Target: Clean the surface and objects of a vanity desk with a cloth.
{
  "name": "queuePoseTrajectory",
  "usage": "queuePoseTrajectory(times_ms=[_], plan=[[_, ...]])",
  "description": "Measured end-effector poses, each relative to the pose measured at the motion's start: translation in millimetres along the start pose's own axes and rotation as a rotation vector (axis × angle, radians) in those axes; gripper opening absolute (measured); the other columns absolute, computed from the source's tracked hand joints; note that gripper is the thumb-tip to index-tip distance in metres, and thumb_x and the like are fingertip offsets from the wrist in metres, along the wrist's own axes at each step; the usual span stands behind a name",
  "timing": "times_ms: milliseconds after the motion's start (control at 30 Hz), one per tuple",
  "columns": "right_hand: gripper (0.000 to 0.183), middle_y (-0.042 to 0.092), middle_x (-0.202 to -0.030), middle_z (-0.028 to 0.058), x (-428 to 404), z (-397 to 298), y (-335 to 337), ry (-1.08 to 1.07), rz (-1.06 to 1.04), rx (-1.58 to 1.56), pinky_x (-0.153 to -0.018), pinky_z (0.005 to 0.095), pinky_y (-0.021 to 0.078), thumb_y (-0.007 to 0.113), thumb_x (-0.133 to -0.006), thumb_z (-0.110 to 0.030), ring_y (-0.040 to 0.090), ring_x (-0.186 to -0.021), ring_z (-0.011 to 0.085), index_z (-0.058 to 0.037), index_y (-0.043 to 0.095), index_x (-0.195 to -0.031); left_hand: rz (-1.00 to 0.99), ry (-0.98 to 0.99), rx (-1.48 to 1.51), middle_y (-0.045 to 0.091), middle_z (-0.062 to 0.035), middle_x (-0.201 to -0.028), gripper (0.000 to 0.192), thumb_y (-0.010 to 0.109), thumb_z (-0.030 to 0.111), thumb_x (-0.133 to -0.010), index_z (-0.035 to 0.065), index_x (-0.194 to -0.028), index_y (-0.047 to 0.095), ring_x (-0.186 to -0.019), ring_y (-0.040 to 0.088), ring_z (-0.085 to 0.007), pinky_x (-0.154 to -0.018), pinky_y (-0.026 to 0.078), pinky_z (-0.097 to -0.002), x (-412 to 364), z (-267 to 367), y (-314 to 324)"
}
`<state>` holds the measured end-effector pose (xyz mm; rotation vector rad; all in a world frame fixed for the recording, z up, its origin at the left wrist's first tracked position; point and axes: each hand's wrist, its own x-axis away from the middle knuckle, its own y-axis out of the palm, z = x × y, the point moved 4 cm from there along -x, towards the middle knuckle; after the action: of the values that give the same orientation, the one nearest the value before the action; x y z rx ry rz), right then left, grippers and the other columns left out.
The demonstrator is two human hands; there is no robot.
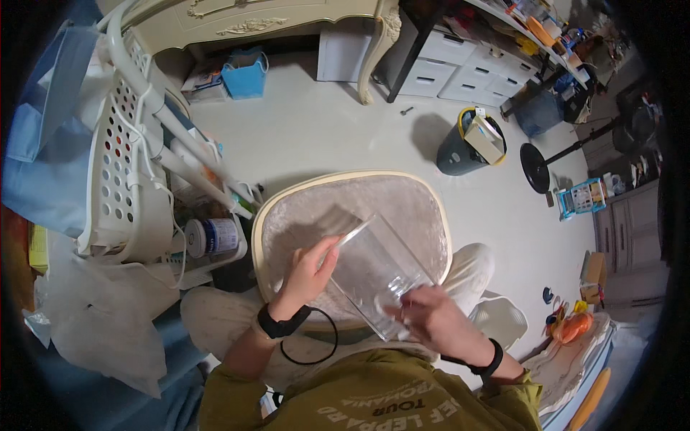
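A transparent plastic box (pixel 372 264) is held tilted over a stool's plush seat (pixel 302 221), in front of my body. My left hand (pixel 307 275) grips the box's upper left edge, thumb on the near side. At the lower right end of the box is my right hand (pixel 431 318), blurred by motion, with its fingers bent at or inside the box wall. Something shiny and transparent shows by those fingertips, too smeared to identify. Whether the right fingers hold it cannot be told. A dark cord loop (pixel 308 363) hangs by my left wrist.
A white rolling rack with a perforated basket (pixel 116 161) stands close on the left, with a white tub (pixel 213 237) on its lower shelf. Ahead on the floor are a trash bin (pixel 458 151) and a blue bag (pixel 244 75). A cream carved desk (pixel 259 27) borders the far side.
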<state>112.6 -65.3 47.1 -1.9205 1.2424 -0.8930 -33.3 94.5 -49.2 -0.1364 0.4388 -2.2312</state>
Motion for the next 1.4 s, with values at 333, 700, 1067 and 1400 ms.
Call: queuePoseTrajectory(times_ms=[333, 700, 1067, 1400], plan=[[0.048, 0.05, -0.102, 0.01, -67, 9, 10, 0.166, 0.362, 0.237, -0.086, 0.0335, 0.0373, 0.058, -0.081, -0.016, 0.047, -0.1, 0.0246, 0.0022, 0.05, -0.125, 0.05, 0.08, 0.029, 0.064, -0.0176, -0.082, 0.021, 0.053, 0.012, -0.09, 0.0025, -0.107, 0.06, -0.073, 0.065, -0.0324, -0.059, 0.047, -0.031, -3, 0, 6], [0.051, 0.052, -0.104, 0.0116, -59, 18, 12, 0.109, 0.519, -0.147, -0.083, 0.0355, 0.0429, 0.059, -0.067, 0.004, 0.051, -0.094, 0.0282, 0.0018, 0.056, -0.118, 0.076, 0.044, -0.035, 0.064, -0.0174, -0.082, 0.022, 0.051, 0.015, -0.091, 0.0041, -0.107, 0.061, -0.073, 0.065, -0.0323, -0.06, 0.047, -0.032, -2, -2, 6], [0.039, 0.053, -0.099, 0.0062, 1, 2, 37, -0.095, 0.174, -0.12, -0.087, 0.0319, 0.041, 0.058, -0.074, -0.004, 0.048, -0.1, 0.0219, -0.0017, 0.062, -0.112, 0.112, 0.105, -0.024, 0.064, -0.0172, -0.08, 0.022, 0.049, 0.013, -0.092, 0.0035, -0.108, 0.061, -0.066, 0.064, -0.0282, -0.058, 0.045, -0.0299, 2, -1, 7], [0.038, 0.056, -0.1, 0.0101, 28, 52, -22, 0.353, 0.569, -0.421, -0.078, 0.034, 0.0456, 0.059, -0.07, 0.009, 0.054, -0.092, 0.0251, -0.0079, 0.067, -0.104, 0.142, 0.403, -0.52, 0.056, -0.0158, -0.123, 0.031, 0.053, 0.011, -0.089, 0.0065, -0.119, 0.058, -0.116, 0.053, -0.0265, -0.099, 0.037, -0.0427, 1, 28, 9]])
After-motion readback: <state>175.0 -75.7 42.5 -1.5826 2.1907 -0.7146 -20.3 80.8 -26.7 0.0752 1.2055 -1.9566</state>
